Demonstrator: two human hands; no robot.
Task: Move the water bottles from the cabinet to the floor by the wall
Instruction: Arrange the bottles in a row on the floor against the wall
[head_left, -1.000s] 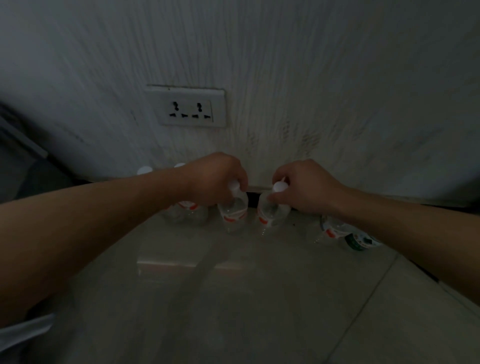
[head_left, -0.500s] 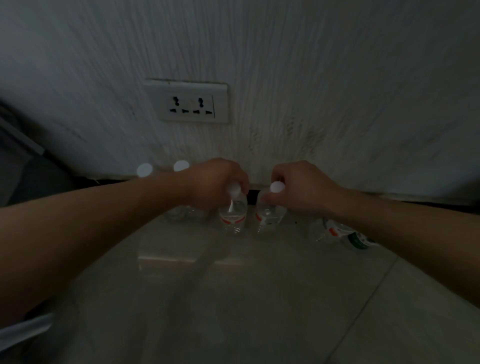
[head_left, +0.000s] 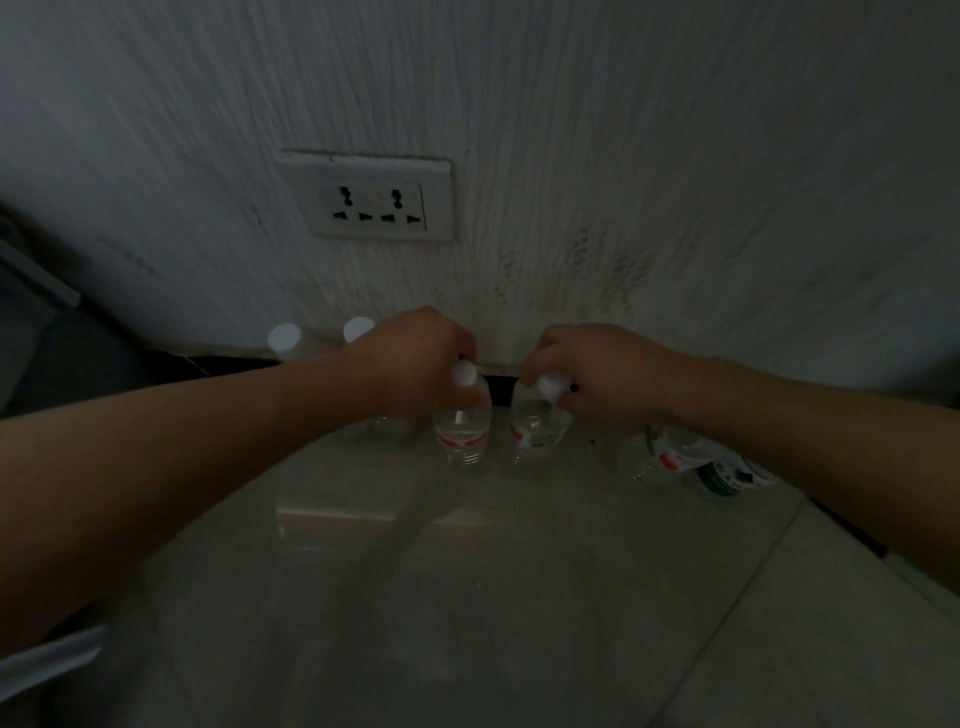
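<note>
Setting the pair down squarely looked to be the step in hand. Each base should meet the floor (head_left: 467, 597) flat before any finger loosens, and the pair should fall in line with the two upright bottles (head_left: 284, 336) at the far left. Their white caps showed just beyond the left forearm, close against the wall (head_left: 623, 156). Letting go one at a time, lifting straight off the cap, would probably keep such light, narrow bottles from toppling into each other or into their neighbours.

The left hand (head_left: 415, 358) was curled over the top of the left bottle (head_left: 462, 431), its fingers wrapped round the neck and the white cap showing at its inner edge. That bottle stood upright near the foot of the wall. Whether its base touched the floor could not be told in the dim light.

Just beside it, with a narrow gap between, the right bottle (head_left: 535, 426) stood likewise. The right hand (head_left: 597, 374) was bent over it, fingertips pinching the cap.

Further right, partly hidden under the right forearm, the fallen bottles (head_left: 675, 452) lay on their sides by the wall.
</note>
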